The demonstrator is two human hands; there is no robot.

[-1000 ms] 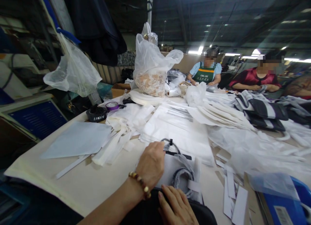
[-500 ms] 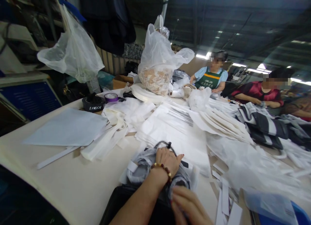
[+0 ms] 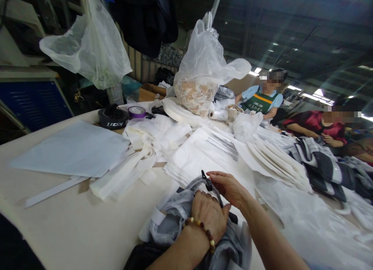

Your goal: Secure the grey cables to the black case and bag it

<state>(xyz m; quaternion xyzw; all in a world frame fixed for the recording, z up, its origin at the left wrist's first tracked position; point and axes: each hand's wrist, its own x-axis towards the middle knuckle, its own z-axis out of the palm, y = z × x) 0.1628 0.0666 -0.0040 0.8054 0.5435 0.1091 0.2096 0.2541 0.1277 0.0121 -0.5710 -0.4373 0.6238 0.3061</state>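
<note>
Grey and wrapped in clear plastic, a bundle (image 3: 171,215) lies directly under the left hand (image 3: 208,215), whose fingers bend close together over it, tips hidden; whether they grip cannot be told. The right hand (image 3: 229,186) curves its fingers just beside a black clip (image 3: 208,183) at the bundle's far end — any pinch is hard to make out. Beyond the fingers, a clear bag (image 3: 201,62) holds tan pieces (image 3: 194,96), too blurred to name. Far left of the fingers, a black roll (image 3: 113,119) bears pale letters, perhaps "kan"; beyond them at right, a co-worker's green apron (image 3: 257,102) appears to read "OMLUN" — smaller characters illegible. A black item (image 3: 141,255) near the left wrist is cut off.
</note>
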